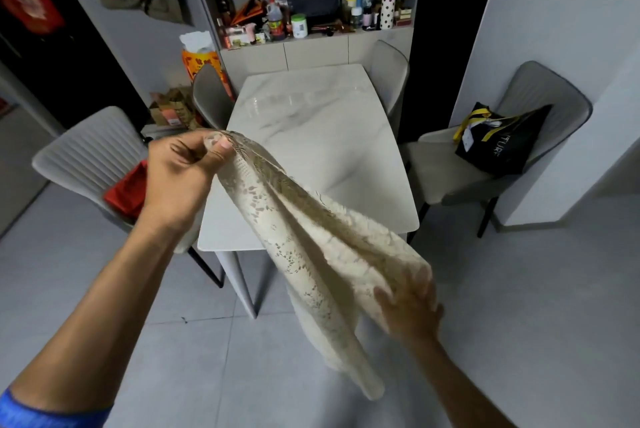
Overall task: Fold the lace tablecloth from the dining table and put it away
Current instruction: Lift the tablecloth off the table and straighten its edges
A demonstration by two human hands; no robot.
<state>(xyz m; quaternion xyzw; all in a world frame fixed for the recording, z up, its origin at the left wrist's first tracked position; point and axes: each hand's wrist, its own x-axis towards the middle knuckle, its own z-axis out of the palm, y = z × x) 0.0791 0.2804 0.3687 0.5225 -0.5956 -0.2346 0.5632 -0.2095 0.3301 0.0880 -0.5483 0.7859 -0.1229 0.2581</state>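
Note:
The cream lace tablecloth (311, 247) hangs in the air in front of the white marble dining table (322, 136), gathered into several loose layers. My left hand (183, 178) pinches one end of it between thumb and fingers, raised over the table's near left corner. My right hand (410, 309), blurred, grips the cloth's lower right fold from underneath, lower and nearer to me. A tail of the lace droops below both hands toward the floor (485, 306).
Grey chairs surround the table; the left one (86, 157) holds a red item (126, 192), the right one (540, 105) a black bag (502, 143). A cluttered sideboard (311, 49) stands behind the table. Grey floor tiles lie around me.

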